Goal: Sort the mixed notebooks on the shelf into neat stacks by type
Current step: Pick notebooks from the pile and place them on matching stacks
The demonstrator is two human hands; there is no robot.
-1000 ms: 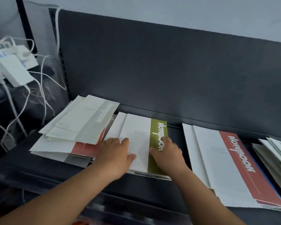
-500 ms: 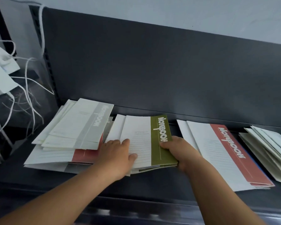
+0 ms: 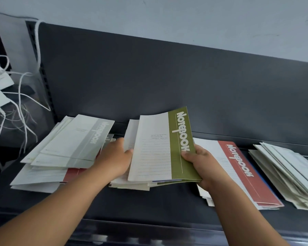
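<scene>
Green notebook bundle (image 3: 176, 162) lettered "Notebook" is gripped by left hand (image 3: 114, 161) and right hand (image 3: 202, 166).

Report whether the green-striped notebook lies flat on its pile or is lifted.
Lifted and tilted: the green-striped notebook has its far edge raised above the pile below, cover bowed, with the right hand pinching its green edge.

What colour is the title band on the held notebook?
Olive green band with white lettering, on the cream lined notebook; head view.

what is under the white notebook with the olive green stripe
A loose pile of pale paper notebooks lies under the olive green striped notebook, edges poking out at its near end. Their covers are hidden by it and the left hand.
</scene>
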